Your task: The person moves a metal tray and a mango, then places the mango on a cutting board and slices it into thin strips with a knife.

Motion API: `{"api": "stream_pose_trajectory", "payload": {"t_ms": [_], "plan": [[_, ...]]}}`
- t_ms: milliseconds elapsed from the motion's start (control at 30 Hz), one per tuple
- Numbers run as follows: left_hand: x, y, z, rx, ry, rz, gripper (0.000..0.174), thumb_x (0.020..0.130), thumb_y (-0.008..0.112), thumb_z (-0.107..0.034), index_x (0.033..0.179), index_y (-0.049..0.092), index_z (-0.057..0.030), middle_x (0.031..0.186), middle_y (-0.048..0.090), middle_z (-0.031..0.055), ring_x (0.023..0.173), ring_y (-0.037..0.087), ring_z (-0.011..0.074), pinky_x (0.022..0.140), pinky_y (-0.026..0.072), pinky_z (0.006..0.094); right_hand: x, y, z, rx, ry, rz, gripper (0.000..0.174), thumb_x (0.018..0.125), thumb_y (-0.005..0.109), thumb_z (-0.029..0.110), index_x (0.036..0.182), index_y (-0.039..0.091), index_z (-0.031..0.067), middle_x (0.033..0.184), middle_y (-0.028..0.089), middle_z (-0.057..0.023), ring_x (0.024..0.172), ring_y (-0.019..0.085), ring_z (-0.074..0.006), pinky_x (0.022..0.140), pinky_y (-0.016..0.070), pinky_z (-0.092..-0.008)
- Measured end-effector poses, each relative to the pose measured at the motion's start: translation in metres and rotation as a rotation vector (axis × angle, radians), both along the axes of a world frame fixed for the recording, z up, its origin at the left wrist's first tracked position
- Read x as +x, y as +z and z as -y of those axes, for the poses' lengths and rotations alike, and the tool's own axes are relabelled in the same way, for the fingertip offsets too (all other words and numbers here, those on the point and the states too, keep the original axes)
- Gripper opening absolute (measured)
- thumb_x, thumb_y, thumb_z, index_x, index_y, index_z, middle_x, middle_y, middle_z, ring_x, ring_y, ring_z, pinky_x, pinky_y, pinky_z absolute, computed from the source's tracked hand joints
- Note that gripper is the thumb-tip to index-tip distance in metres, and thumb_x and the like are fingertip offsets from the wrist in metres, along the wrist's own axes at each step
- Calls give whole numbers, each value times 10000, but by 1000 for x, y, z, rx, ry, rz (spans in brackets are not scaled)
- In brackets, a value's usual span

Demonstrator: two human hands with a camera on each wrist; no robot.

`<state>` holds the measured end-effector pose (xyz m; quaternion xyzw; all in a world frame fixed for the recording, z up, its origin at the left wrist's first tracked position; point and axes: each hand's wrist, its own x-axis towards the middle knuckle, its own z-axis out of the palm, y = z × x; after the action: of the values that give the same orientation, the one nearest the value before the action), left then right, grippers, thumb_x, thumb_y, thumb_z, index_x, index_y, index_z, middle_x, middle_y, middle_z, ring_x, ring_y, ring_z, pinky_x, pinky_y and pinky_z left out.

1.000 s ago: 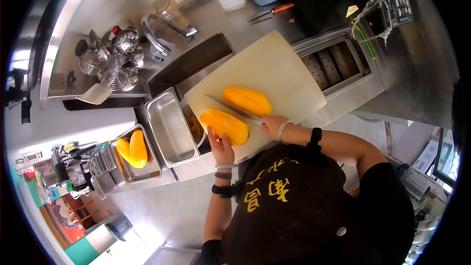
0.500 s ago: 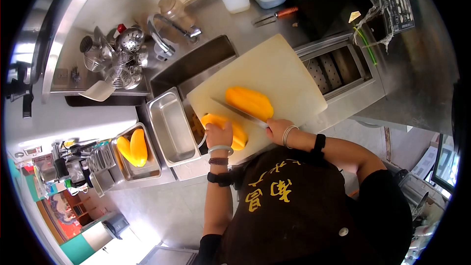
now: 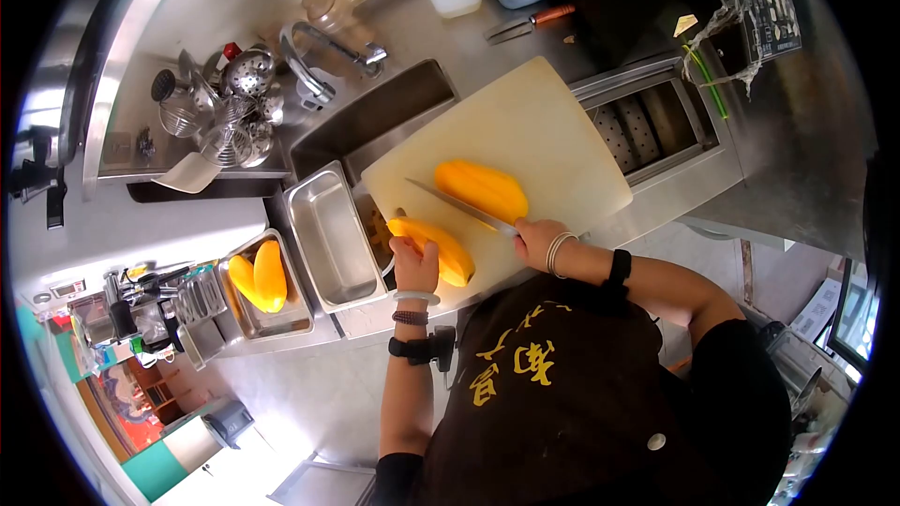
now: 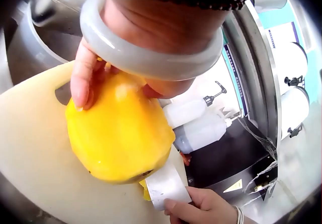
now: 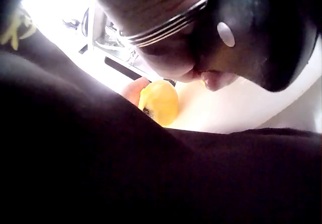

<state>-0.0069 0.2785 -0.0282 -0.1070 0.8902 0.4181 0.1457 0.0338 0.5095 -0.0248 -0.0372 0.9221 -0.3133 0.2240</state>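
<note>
On the white cutting board (image 3: 544,112) lie two long, peeled orange-yellow papayas. My left hand (image 3: 415,267) grips the nearer papaya (image 3: 452,255), fingers over its left end. The left wrist view shows this papaya (image 4: 121,133) large, with fingertips (image 4: 83,96) on its side and a dark spot at its near end. In my right hand (image 3: 542,244) is a kitchen knife (image 3: 459,204), its blade lying between the two fruits and pointing up-left. Just beyond the blade rests the other papaya (image 3: 483,187). The right wrist view is mostly dark cloth, with the held papaya (image 5: 163,103) visible beyond.
A metal pan (image 3: 323,201) stands left of the board, and another pan (image 3: 246,335) holds two more papayas (image 3: 267,276). Behind the board are a sink (image 3: 412,94), a faucet (image 3: 300,66) and a red-handled fork (image 3: 544,16). Ladles and strainers (image 3: 234,103) crowd the back left.
The left hand went from fingers laid along the nearer papaya to gripping it over its left end, and that fruit has turned. The right hand keeps the knife in nearly the same place.
</note>
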Motion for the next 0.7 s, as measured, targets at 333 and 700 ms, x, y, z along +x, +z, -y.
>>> {"api": "stream_pose_trajectory", "payload": {"t_ms": [333, 700], "plan": [[-4, -8, -9, -18, 97, -53, 527, 695, 535, -280, 986, 265, 67, 911, 515, 276, 809, 541, 389, 751, 433, 388, 1, -1, -2, 74, -30, 103, 202, 774, 436, 198, 833, 499, 15, 680, 576, -174, 650, 561, -342, 617, 436, -431], [-10, -4, -59, 479, -25, -7, 545, 770, 439, -109, 1216, 141, -12, 702, 517, 115, 504, 513, 157, 454, 433, 237, -2, 28, -16, 68, -65, 31, 217, 802, 405, 215, 844, 479, 16, 651, 571, -168, 611, 556, -343, 592, 435, -434]]}}
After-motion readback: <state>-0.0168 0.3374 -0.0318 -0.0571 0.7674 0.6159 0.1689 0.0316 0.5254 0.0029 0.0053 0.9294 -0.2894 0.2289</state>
